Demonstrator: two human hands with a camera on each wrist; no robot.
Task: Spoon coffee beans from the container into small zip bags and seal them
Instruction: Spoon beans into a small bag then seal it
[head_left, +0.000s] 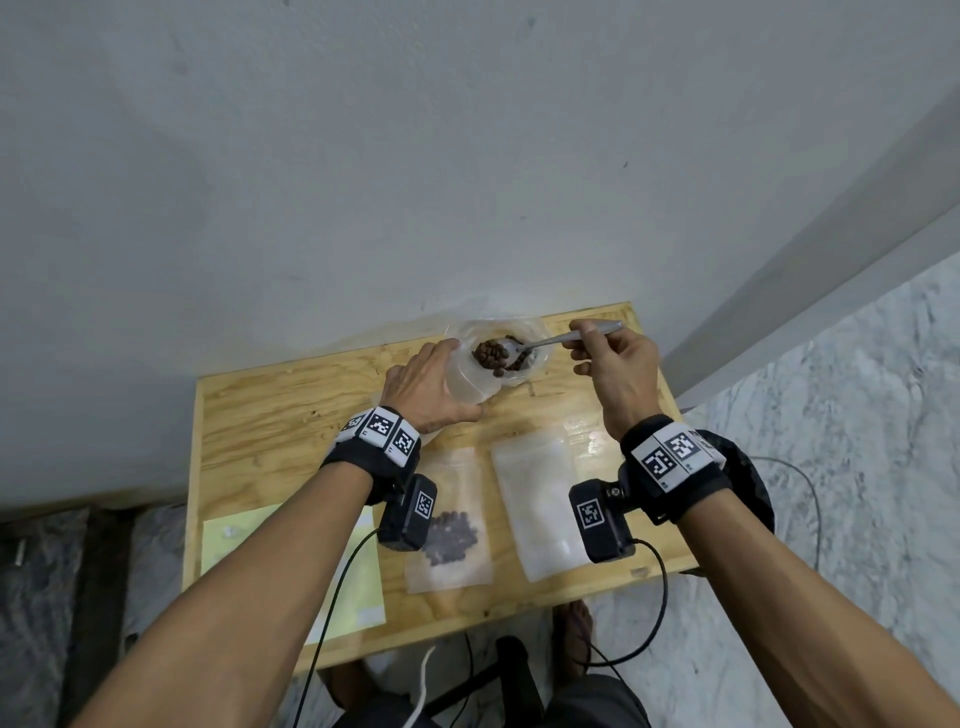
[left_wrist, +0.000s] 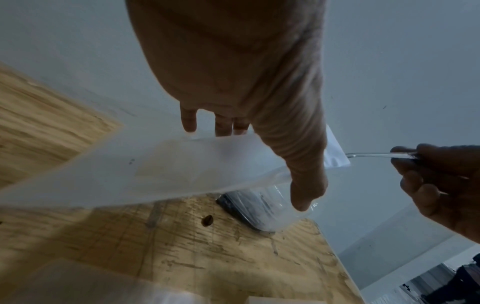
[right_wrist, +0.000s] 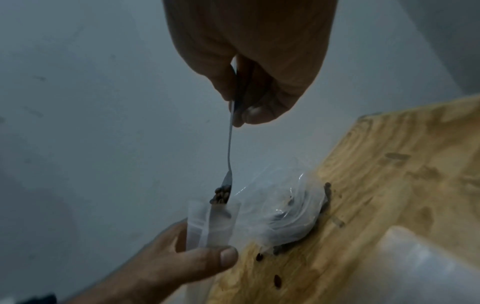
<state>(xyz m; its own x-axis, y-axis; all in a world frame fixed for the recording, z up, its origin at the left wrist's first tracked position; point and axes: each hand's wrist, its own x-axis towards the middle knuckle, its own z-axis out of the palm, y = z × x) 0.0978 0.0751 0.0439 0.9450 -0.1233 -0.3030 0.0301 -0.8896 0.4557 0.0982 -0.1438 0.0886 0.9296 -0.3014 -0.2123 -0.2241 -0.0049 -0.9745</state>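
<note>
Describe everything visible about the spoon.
The spoon is slim, silvery and looks like metal, with a long thin handle widening toward its end. The right hand pinches the handle near that end, its grip between thumb and fingers. The bowl is heaped with brown coffee beans and sits at the open mouth of the small zip bag held by the left hand, beside the clear container on the wooden table.

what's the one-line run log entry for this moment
left hand holds zip bag open | right hand holds spoon | beans at bag mouth | not sealed
</note>
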